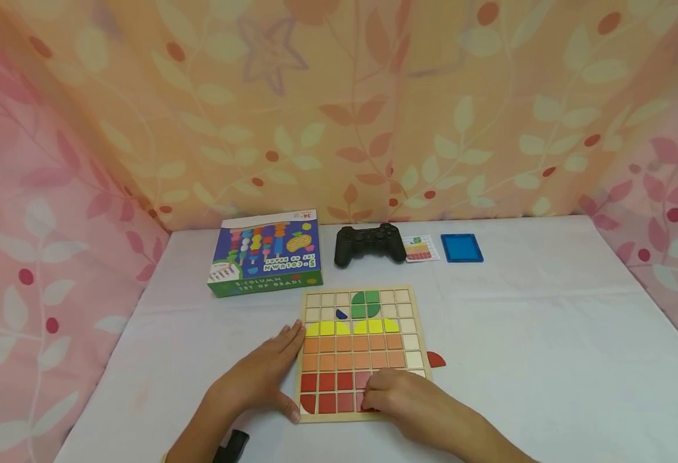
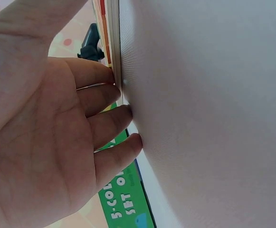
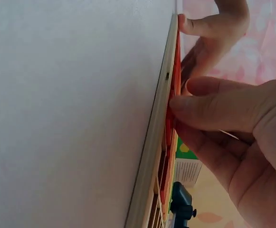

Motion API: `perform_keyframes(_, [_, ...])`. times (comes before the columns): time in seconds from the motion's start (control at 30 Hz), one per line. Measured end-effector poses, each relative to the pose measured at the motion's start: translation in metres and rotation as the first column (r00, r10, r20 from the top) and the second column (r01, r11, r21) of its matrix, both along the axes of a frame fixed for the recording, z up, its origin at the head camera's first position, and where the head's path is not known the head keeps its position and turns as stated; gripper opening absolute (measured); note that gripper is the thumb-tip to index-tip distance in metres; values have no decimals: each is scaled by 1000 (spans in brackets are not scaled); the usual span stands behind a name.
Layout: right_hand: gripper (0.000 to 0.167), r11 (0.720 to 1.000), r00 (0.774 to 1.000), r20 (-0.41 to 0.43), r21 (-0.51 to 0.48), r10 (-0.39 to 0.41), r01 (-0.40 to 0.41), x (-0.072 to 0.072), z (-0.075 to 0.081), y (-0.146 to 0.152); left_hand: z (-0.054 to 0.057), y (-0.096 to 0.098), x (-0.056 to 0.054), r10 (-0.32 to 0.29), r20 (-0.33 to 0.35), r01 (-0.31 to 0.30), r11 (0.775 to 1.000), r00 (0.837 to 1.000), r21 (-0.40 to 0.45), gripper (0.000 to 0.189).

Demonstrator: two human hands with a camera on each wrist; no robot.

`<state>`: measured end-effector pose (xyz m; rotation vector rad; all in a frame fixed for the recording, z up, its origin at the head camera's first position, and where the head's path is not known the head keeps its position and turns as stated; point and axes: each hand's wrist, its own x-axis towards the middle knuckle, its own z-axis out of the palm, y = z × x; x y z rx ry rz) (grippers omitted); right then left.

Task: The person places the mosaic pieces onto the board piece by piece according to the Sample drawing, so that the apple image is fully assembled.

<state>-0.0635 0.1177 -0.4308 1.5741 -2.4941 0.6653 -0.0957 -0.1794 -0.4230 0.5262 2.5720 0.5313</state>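
Observation:
A wooden mosaic board (image 1: 359,418) lies on the white table, its grid partly filled with rows of coloured tiles. My left hand (image 1: 264,373) rests against the board's left edge, thumb at the near corner and fingers stretched along the side. With curled thumb and fingers my right hand (image 1: 405,402) pinches a red tile (image 1: 366,401) at the bottom row; the hand hides the squares beneath it. Above the red rows are orange tiles (image 1: 345,352), yellow tiles (image 1: 327,328) and a green shape (image 1: 365,305). One small blue piece (image 1: 341,314) sits tilted in the upper grid.
A loose red quarter-round piece (image 1: 436,359) lies by the board's right edge. Behind the board stand a bead-set box (image 1: 266,254), a black game controller (image 1: 370,244), a pattern card (image 1: 421,248) and a blue square tray (image 1: 462,248). Floral cloth hangs around the table.

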Motion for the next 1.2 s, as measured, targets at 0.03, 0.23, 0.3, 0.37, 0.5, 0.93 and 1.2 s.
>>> perform_keyframes(0.03, [16, 1000, 1000, 21, -3, -5, 5, 0, 1, 1, 0, 0, 0, 0, 0, 0, 1000, 1000, 1, 138])
perform_keyframes(0.23, [17, 971, 961, 147, 85, -234, 224, -15, 20, 27, 0, -1, 0, -11, -8, 12, 1000, 1000, 3, 138])
perform_keyframes(0.3, [16, 926, 918, 161, 168, -364, 338, -23, 25, 40, 0, -1, 1, -13, -7, 13, 1000, 1000, 0, 137])
perform_keyframes(0.37, [17, 871, 867, 172, 255, -467, 419, -29, 26, 52, 0, -2, 1, -15, -8, 15, 1000, 1000, -6, 138])
perform_keyframes(0.5, [26, 815, 798, 226, 332, -558, 475, -39, 20, 67, 1, -3, 1, -16, -11, 16, 1000, 1000, -15, 138])
perform_keyframes(0.93, [18, 721, 672, 275, 371, -687, 586, -43, 15, 69, 0, -1, 0, -9, -1, 9, 1000, 1000, -15, 137])
perform_keyframes(1.2, [24, 789, 746, 280, 346, -604, 508, -46, 17, 80, 0, -1, 0, -1, 5, 1, 1000, 1000, -22, 138])
